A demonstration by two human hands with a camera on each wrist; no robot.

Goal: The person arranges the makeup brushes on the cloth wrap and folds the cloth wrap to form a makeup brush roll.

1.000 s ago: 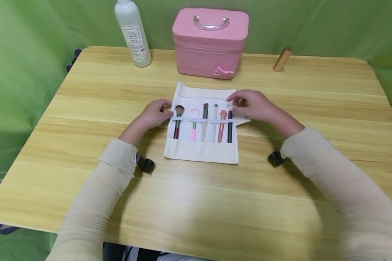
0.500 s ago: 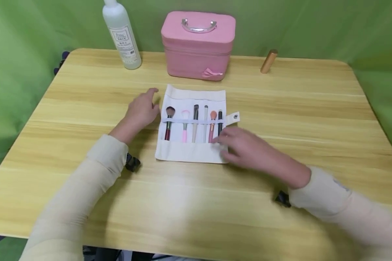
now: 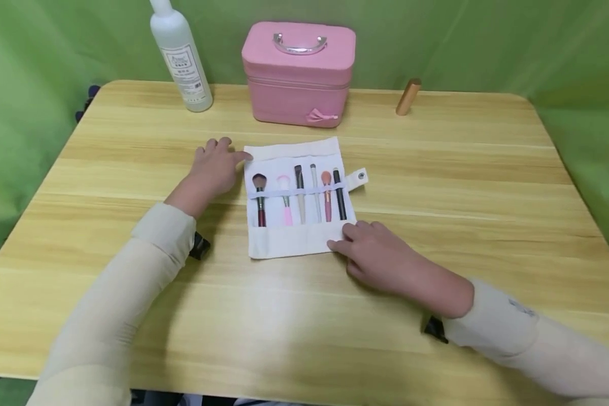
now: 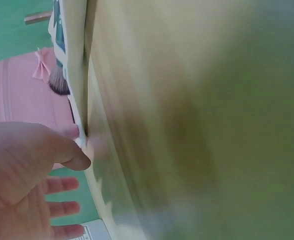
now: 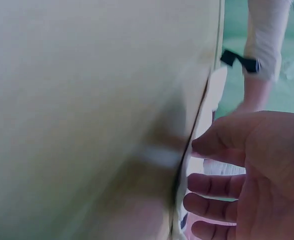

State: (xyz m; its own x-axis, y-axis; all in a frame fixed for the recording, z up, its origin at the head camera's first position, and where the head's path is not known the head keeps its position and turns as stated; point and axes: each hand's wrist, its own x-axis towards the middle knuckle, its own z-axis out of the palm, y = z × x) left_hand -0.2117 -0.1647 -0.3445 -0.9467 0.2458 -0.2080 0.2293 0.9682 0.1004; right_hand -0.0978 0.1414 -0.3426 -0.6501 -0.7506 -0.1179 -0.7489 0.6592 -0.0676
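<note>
Where your left hand [image 3: 210, 172], fingers spread and gripping nothing, touches its upper-left corner, the brush roll [image 3: 299, 241] lies rightward, its brushes [image 3: 301, 211] running lengthwise away from you; your right hand [image 3: 378, 254], loosely extended, touches the lower-right corner, equally near. Count one bottle [image 3: 182, 62], one brush roll, six brushes, one pink case [image 3: 296, 84], one tube [image 3: 408, 97].

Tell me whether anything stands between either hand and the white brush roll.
Nothing visible does. The left hand is at the far left corner of the brush roll, the right hand at its near right corner. The pink case and the bottle stand farther back, out of the way.
</note>
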